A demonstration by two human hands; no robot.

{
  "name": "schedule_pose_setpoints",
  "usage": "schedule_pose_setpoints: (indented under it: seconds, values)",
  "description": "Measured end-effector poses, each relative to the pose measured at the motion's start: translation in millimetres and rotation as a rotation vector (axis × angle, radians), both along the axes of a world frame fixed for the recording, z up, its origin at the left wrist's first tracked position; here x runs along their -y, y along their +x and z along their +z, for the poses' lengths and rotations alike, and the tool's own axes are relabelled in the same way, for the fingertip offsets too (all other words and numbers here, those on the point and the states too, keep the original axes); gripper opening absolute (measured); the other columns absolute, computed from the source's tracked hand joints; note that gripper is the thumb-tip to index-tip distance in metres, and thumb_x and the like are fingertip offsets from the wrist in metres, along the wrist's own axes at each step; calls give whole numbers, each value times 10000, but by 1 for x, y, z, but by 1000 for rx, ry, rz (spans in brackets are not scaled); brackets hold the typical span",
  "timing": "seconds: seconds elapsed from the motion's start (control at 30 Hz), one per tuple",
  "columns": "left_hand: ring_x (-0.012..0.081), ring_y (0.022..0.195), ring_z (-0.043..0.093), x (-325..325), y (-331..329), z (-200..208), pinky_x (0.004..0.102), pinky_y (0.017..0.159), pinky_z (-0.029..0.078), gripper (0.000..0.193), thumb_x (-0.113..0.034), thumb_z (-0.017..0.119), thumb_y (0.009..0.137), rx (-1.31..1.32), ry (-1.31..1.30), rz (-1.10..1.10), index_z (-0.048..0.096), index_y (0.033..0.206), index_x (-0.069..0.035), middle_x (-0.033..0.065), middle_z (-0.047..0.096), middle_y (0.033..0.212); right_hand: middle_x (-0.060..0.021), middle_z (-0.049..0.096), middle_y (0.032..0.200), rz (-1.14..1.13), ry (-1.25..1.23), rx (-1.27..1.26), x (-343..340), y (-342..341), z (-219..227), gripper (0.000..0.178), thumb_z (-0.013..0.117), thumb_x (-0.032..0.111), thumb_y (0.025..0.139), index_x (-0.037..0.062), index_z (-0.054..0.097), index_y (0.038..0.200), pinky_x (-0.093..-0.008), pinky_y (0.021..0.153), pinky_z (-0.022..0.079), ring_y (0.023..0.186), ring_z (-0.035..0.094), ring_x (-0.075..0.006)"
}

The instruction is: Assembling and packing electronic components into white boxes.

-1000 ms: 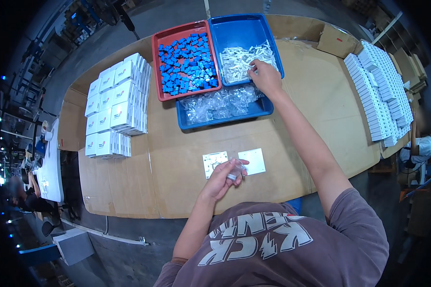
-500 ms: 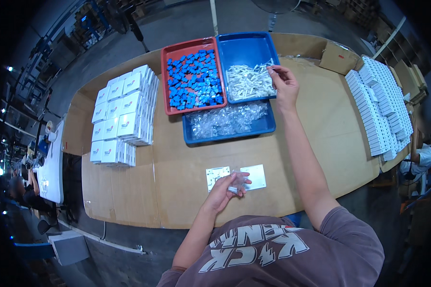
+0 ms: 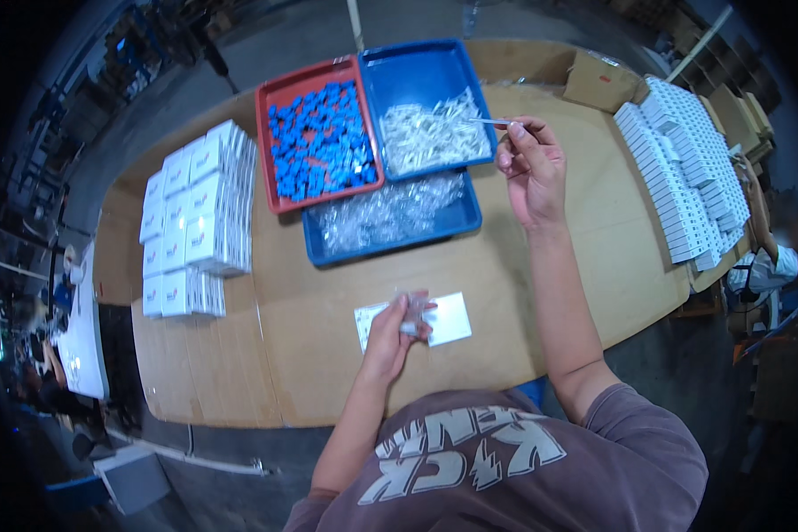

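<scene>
My right hand is raised beside the far blue tray, its thumb and fingers pinched on a thin white stick. Slim white pieces of similar look lie heaped in that tray. Near the table's front, my left hand has its fingers closed on a small clear plastic bag; what the bag holds is too blurred to tell. Under and beside this hand lies a white printed sheet, its left part half covered by the fingers.
Left of the far blue tray stands a red tray of small blue parts. A nearer blue tray holds clear bags. White boxes are stacked at left, more white boxes at right. Another person is at far right.
My right hand has drawn back from the heap of white pieces to the tray's right side, carrying the thin white stick. My left hand still holds the bag. The whole view has shifted slightly.
</scene>
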State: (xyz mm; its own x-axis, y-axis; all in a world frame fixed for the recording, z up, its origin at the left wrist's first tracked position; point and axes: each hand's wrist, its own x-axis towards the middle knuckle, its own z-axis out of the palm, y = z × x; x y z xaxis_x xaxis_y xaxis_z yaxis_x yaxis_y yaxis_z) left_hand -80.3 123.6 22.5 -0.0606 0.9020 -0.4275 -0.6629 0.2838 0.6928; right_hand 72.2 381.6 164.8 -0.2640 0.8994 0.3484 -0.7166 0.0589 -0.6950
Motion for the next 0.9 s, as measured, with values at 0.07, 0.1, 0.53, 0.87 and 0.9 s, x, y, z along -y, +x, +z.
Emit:
schedule_pose_setpoints:
  seconds: [0.07,0.1,0.53,0.87,0.9]
  values:
    - [183,882,702,1,0,4,320,775,572,560,-413,398,1145,73,17,60,556,1429,43,163,729,1210,-100,750,1078,-48,15,314,14,8,-18,140,743,66,974,16,677,1087,-202,613,464,722,622,-79]
    - [196,899,707,-3,-4,10,340,794,577,588,-433,365,1148,109,36,71,535,1446,44,162,722,1215,-100,750,1078,-17,-17,321,27,8,-32,140,743,66,974,16,677,1087,-202,613,464,722,622,-79]
    - [283,1155,700,-1,-15,7,406,962,580,584,-445,404,1132,294,44,-59,521,1471,17,208,680,1342,22,701,887,322,-6,863,106,4,-102,134,764,55,950,0,732,1069,-192,625,422,706,529,-7]
    - [345,1223,677,4,-13,3,465,1012,578,491,-387,475,1127,267,31,-79,554,1418,2,197,658,1371,-91,661,1297,759,312,917,92,-15,-93,80,738,6,869,35,771,936,-331,987,507,1162,629,-176]
    - [346,1210,685,5,-14,2,466,999,586,475,-373,486,1126,284,34,-58,562,1406,3,185,670,1347,-91,661,1297,763,311,917,93,-18,-93,80,738,6,869,35,771,936,-331,987,507,1162,629,-176]
